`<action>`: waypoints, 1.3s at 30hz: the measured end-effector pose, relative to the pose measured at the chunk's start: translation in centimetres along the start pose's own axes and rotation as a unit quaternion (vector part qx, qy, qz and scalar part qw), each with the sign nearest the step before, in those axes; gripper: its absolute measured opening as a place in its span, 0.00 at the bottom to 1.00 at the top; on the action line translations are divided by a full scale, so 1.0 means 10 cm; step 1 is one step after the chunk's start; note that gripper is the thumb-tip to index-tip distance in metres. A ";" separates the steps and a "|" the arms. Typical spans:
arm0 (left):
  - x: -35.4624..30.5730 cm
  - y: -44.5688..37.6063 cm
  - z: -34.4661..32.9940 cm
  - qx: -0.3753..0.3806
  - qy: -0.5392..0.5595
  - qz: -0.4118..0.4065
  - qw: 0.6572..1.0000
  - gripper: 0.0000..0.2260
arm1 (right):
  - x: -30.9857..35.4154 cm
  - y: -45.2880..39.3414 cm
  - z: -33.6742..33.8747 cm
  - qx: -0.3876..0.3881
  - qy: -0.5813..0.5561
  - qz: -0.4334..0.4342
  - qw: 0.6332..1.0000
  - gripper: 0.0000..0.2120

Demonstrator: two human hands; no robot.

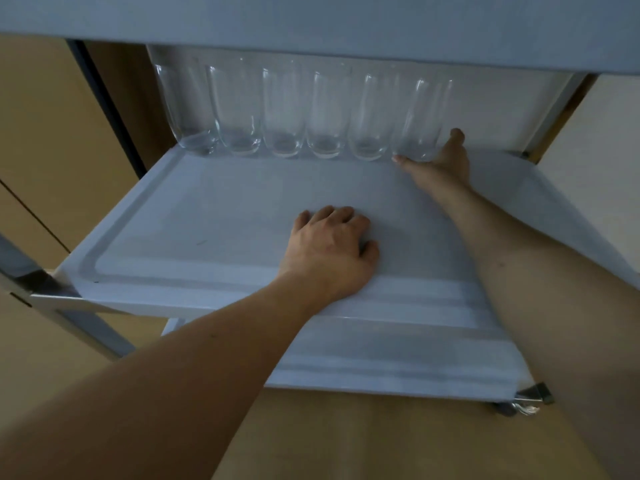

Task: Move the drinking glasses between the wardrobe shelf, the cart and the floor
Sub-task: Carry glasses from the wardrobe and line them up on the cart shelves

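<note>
A: Where were the glasses [298, 116]?

B: Six of them stood upright in a row along the back edge of the cart's middle tray [207, 216], side by side and nearly touching, under the top tray [346, 19].

A: And the right hand [440, 161]?

B: It reached to the far right end of the row. The thumb lay in front of the base of the last glass [420, 119] and the fingers went round behind it, so it looked to be grasping that glass low down. The glass stood on the tray.

A: The left hand [329, 251]?

B: It rested knuckles up on the bare tray, near the front, well apart from the row. The fingers were curled under loosely and held nothing.

A: Anything else in view?

B: A lower tray [398, 358] showed beneath, a caster [516, 407] at its right corner, and a tan floor [346, 438] below.
</note>
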State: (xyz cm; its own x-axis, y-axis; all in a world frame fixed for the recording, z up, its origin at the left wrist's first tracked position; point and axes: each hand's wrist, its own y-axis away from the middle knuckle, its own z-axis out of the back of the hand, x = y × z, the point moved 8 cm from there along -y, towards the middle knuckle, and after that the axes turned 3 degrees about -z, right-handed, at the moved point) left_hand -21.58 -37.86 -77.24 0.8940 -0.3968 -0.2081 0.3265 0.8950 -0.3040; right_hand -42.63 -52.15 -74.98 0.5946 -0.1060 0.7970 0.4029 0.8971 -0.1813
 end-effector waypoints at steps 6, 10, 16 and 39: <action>-0.02 0.01 0.01 0.002 0.002 -0.003 1.000 0.20 | 0.05 0.69 0.29 0.010 0.029 0.052 0.998 0.46; -0.05 0.01 0.04 0.022 -0.003 0.004 1.000 0.24 | -0.07 1.15 0.45 0.039 0.038 0.052 0.997 0.44; -0.28 0.13 0.27 -0.015 0.014 -0.054 0.998 0.21 | -0.08 1.79 0.67 0.031 0.072 0.090 0.993 0.38; -1.68 0.97 2.39 0.262 0.060 -0.121 0.956 0.24 | 0.96 3.29 2.95 0.137 0.116 -0.136 0.974 0.33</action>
State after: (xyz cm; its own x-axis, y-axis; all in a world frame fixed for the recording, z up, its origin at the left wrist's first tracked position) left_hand -26.08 -17.68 -54.52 0.7418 -0.5967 -0.3062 0.6555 0.7415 0.1431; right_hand -44.18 -10.96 -56.32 0.6454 -0.4219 0.6368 0.3861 0.8995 0.2047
